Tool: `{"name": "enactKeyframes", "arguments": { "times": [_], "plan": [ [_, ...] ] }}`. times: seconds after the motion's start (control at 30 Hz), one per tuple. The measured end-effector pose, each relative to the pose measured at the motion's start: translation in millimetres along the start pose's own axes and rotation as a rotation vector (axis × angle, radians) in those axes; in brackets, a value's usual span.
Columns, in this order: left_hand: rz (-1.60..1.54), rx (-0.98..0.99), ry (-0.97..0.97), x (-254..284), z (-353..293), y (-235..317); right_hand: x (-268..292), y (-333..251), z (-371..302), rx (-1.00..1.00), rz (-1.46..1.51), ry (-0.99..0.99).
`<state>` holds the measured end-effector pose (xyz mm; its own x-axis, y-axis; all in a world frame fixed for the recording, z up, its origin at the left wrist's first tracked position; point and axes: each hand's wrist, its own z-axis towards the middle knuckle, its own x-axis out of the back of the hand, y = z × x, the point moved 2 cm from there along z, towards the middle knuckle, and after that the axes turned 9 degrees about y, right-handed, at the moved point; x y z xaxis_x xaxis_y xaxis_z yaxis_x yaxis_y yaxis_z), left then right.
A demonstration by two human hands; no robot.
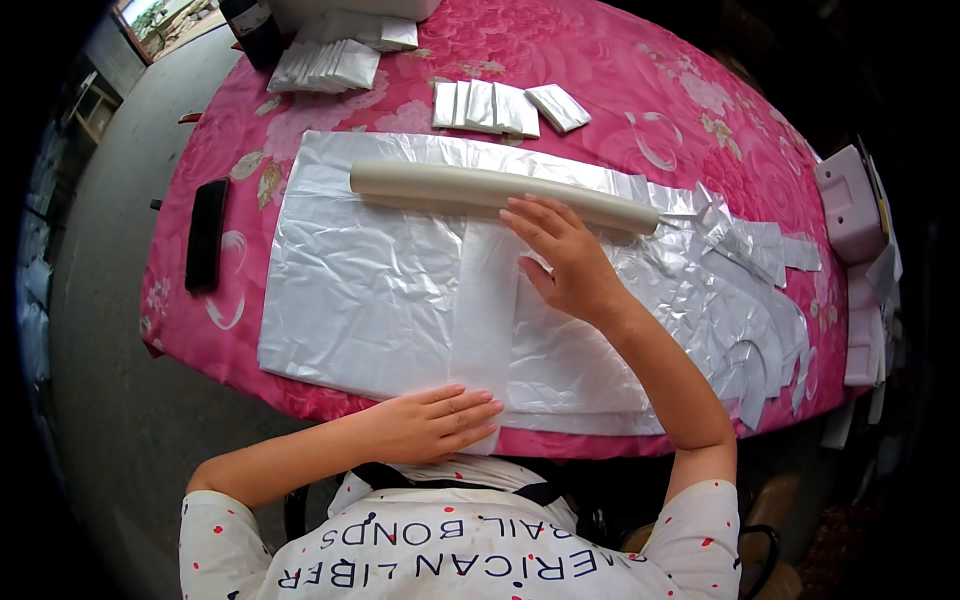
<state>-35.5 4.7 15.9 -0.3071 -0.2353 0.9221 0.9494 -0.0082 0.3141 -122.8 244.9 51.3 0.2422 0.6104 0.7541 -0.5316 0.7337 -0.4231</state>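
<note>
A wide stack of thin white plastic bags (pixel 350 290) lies flat across the table, its right end cut into handle-like strips. Down its middle runs a narrow folded plastic strip (pixel 483 330). My left hand (pixel 447 424) rests flat, fingers stretched, on the near end of this strip at the table edge. My right hand (pixel 568 262) spreads its fingers over the strip's far end, fingertips at a long beige tube (pixel 430 187). The tube lies crosswise on the bags. Whether the right fingertips touch it I cannot tell.
Small folded plastic packets (pixel 487 106) lie beyond the bags, with another packet pile (pixel 325 66) at the far left beside a dark bottle (pixel 252 32). A black phone (pixel 206 235) lies at left on the pink flowered tablecloth (pixel 680 90). Pinkish plastic containers (pixel 850 205) stand at the right edge.
</note>
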Motion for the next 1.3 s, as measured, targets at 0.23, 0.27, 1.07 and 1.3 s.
{"name": "enactKeyframes", "arguments": {
  "times": [0.23, 0.27, 1.07, 1.3],
  "plan": [
    [0.107, -0.145, 0.166, 14.7, -3.8, -6.4, -7.9, -55.5, -63.8, 0.095, 0.205, -0.319],
    [0.092, -0.134, 0.203, 14.6, -3.2, -6.0, -8.0, -57.4, -66.3, 0.091, 0.204, -0.315],
    [-0.206, 0.603, 0.56, 26.3, 27.2, -48.7, -10.2, -53.9, -56.6, -0.35, 0.185, -0.067],
    [0.022, 0.621, 0.655, 35.3, 36.7, -48.7, -9.9, -35.6, -26.8, -1.008, 0.467, -0.295]
  ]
}}
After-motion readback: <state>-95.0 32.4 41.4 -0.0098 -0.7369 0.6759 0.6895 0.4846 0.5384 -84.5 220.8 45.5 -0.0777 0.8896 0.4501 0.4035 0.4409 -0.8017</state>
